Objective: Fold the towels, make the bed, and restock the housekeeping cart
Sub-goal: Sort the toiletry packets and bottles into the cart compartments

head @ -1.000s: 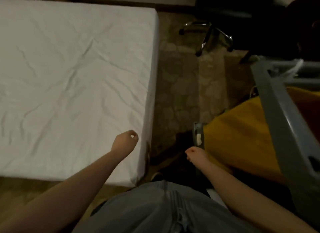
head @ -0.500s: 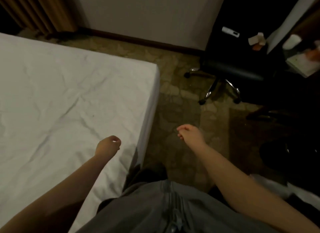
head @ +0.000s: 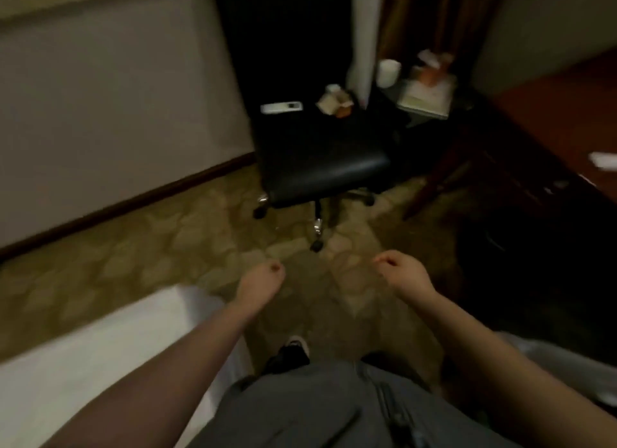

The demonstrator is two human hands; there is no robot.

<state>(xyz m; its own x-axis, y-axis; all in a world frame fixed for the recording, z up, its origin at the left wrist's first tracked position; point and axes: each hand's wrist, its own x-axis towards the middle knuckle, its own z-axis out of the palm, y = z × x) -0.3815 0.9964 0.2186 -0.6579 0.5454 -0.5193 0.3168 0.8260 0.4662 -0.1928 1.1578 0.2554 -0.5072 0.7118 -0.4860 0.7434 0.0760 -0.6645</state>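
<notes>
The white-sheeted bed [head: 100, 364] shows only its corner at the lower left. My left hand [head: 260, 280] hangs just past that corner over the carpet, fingers loosely curled, holding nothing. My right hand [head: 402, 274] is level with it to the right, also loosely curled and holding nothing. No towels or housekeeping cart are in view. The picture is blurred by motion.
A black swivel chair [head: 320, 167] stands ahead on the patterned carpet, with a white remote [head: 281, 107] and small items on its seat. Behind it is a dark side table with a white cup [head: 389, 72] and papers. A reddish wooden desk [head: 551, 120] runs along the right.
The view has swung right and up, away from the bed top and the yellow-bagged cart, toward the chair and desk. Both hands stayed curled, holding nothing, and now hang over the carpet.
</notes>
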